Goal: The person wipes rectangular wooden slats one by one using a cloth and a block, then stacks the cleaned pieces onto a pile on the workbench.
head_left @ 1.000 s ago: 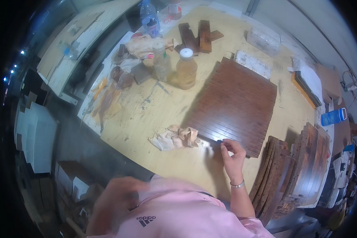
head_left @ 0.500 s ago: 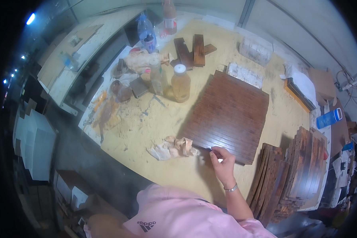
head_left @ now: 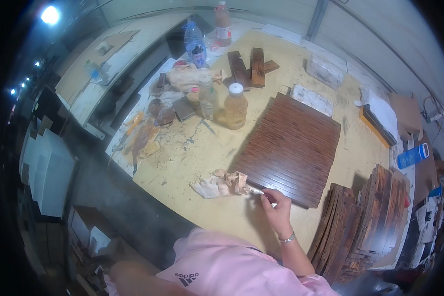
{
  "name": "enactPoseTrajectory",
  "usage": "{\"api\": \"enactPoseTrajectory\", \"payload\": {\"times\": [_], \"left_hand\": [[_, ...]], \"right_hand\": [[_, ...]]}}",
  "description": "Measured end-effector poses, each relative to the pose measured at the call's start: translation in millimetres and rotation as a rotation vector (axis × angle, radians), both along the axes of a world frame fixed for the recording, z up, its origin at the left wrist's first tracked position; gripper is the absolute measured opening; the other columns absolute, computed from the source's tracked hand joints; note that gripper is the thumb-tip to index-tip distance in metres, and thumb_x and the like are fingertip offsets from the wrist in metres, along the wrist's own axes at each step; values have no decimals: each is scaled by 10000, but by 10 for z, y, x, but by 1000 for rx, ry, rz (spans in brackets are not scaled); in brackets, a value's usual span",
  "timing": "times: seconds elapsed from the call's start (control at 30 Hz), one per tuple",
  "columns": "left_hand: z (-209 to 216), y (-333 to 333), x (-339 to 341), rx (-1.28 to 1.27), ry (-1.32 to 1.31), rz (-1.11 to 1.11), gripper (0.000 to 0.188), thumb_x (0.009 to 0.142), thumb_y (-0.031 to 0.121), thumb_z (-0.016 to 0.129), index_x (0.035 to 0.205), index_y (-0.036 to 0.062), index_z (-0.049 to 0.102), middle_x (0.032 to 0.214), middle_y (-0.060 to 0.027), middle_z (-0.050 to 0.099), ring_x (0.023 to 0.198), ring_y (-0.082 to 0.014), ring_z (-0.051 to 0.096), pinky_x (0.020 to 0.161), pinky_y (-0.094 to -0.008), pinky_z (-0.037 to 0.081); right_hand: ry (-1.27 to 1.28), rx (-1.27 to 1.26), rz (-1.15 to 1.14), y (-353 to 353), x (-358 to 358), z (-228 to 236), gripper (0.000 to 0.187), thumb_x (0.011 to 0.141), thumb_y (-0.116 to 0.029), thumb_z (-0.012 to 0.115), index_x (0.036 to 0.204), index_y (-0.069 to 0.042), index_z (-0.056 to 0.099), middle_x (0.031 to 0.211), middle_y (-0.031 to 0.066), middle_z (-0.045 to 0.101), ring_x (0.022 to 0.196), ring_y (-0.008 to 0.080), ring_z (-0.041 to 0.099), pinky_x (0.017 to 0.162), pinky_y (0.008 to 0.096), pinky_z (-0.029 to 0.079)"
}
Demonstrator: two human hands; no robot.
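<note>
My right hand [head_left: 278, 211] is at the near edge of a dark brown slatted wood panel [head_left: 292, 148]. Thumb and forefinger are pinched together just off that edge; anything between them is too small to make out. A crumpled, stained cloth [head_left: 222, 184] lies just left of the fingertips, by the panel's near left corner. Slats of the panel lie side by side with a glossy sheen toward the front. My left arm shows only as a blur at the lower edge, and its hand is out of the picture.
Brown wood strips [head_left: 367, 222] are stacked at the right. A white-capped jar of amber liquid [head_left: 236, 107] stands behind the cloth, near rags [head_left: 190, 77] and plastic bottles [head_left: 195, 44]. Short wood pieces [head_left: 257, 67] and white blocks [head_left: 312, 98] lie farther back on the yellowish tabletop [head_left: 177, 172].
The whole view has shifted, so the table sits a little farther right and lower. My right hand has drawn slightly back from the panel's near edge, still pinched.
</note>
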State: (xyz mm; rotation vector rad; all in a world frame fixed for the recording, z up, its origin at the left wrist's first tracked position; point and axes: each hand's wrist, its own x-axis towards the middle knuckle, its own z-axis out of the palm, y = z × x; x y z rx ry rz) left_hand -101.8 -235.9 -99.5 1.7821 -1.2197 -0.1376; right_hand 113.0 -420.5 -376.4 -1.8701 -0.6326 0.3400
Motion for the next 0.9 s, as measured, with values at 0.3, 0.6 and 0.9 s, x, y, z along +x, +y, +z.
{"api": "enactPoseTrajectory", "payload": {"times": [0.3, 0.6, 0.9], "left_hand": [[-477, -313, -357, -438, -45, 248, 179, 960, 323, 642, 995, 161, 710, 875, 12, 602, 781, -145, 598, 599, -305, 446], [-2063, 181, 787, 363, 41, 1454, 423, 787, 169, 783, 1169, 35, 663, 1154, -139, 644, 1088, -336, 598, 917, -419, 495], [-3044, 180, 654, 513, -16, 1477, 248, 718, 109, 742, 929, 62, 621, 1029, -86, 599, 1044, -313, 588, 861, -449, 498]], "right_hand": [[74, -28, 14, -24, -64, 49, 218, 875, -116, 691, 1042, 23, 705, 926, 180, 714, 815, 277, 704, 758, 360, 556], [-629, -218, -99, -77, 92, 84, 271, 713, -32, 710, 980, -55, 666, 1030, 97, 636, 950, 329, 547, 818, 432, 466], [-710, -268, -206, -276, 85, -109, 373, 702, -6, 678, 1069, -62, 652, 1025, 128, 588, 962, 353, 519, 857, 480, 426]]}}
